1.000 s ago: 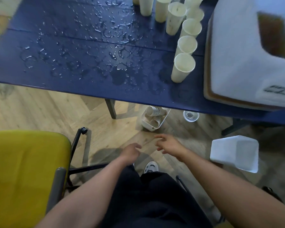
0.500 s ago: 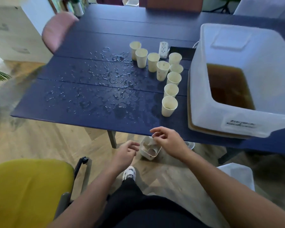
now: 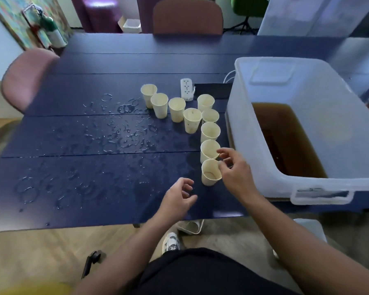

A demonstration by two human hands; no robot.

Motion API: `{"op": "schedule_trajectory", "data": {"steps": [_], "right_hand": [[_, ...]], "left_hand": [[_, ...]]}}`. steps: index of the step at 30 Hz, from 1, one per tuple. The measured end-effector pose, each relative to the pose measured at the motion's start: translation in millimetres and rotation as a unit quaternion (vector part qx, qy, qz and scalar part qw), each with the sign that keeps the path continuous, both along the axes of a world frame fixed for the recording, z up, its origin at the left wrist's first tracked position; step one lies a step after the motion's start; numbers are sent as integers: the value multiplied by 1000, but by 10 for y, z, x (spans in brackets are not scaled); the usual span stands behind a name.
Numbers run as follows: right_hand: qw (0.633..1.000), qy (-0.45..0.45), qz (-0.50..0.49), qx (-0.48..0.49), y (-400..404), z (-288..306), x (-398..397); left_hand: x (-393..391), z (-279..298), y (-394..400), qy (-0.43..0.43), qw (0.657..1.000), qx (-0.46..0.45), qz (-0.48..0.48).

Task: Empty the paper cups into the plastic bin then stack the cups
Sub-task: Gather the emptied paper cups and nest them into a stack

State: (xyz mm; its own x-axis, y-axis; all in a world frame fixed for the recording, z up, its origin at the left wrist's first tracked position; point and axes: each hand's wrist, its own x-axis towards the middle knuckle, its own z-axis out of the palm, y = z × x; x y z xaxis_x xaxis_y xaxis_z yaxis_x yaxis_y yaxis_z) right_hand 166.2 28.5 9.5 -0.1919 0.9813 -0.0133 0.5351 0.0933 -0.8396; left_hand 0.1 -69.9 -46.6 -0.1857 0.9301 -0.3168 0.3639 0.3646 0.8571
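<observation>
Half a second ago both my hands were below the table edge, over the floor; now they are up over the dark blue table (image 3: 77, 177). My right hand (image 3: 235, 173) has come to the nearest paper cup (image 3: 210, 172), fingers curled at its rim on the side facing the plastic bin (image 3: 320, 133), thumb and fingertips touching or just about to pinch it; I cannot tell if the pinch is closed. My left hand (image 3: 179, 198) hovers just left of that cup, fingers loosely curled, holding nothing.

Meaning, as I judge it: the first pick-up is starting. No cup is lifted and nothing is stacked. The bin sits just right of my right hand, so the pour is short.

The second cup (image 3: 209, 151) stands just beyond my right fingertips, touching or nearly touching the grasped one. The rest of the cups (image 3: 192, 122) run away from the grip in a bent line.

Hard to make out:
- the near cup shows some liquid at the bottom; fill level of the far cups is unreadable
- the bin holds brown liquid, depth unclear through the cloudy wall
- my right palm hides the cup's bin-side wall
- water drops (image 3: 119, 135) are spread left of my left hand, edges blurred
- a power strip (image 3: 186, 89) lies beyond the cups, its cord partly hidden
</observation>
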Motion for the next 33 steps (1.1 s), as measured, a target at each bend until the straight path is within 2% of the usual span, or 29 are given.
{"op": "schedule_trajectory", "data": {"steps": [2,5,8,16,26,33], "right_hand": [[999,-43,-22,-3,158,-53,-45],[990,-110,-48,-74,308,-173,-90],[982,-119,-71,-127,354,-232,-84],[982,-159,-48,-92,345,-257,-37],[988,-135,4,-73,390,-333,-111],[994,-20,7,-109,361,-347,-251]], "left_hand": [[-53,-65,272,3,1000,-10,-29],[-67,-187,563,14,997,-26,-77],[-48,-303,701,28,993,-35,-113],[-51,-456,775,28,992,-24,-124],[-176,-408,783,21,993,-19,-113],[-295,-362,687,-17,998,-12,-53]]}}
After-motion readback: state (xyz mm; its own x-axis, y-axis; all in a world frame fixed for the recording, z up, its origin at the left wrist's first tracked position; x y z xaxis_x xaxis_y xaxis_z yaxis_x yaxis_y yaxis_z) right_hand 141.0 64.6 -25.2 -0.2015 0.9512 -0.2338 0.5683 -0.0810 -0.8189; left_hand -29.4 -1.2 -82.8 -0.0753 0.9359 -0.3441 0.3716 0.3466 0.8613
